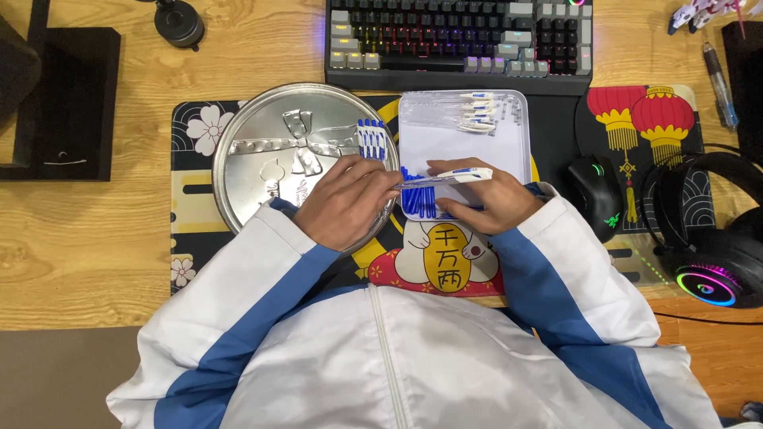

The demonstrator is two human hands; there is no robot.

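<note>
Landmark = white tray (509,151) on the tabletop (95,254): round silver tin lid (262,159) sits just left of it w/ a few blue caps (372,139) on its right edge, and the left hand (346,202) rests over the lid's lower-right rim, fingers pinched on the tip end of a pen (441,179). Right hand (481,199) lies on the tray's front edge, gripping the same pen's white-and-blue barrel; more blue caps (417,199) are piled at the tray's front-left corner, finished pens (477,115) at its back. Mouse (596,195) & headset (707,238) are right of the tray, keyboard (457,40) behind it.
</note>
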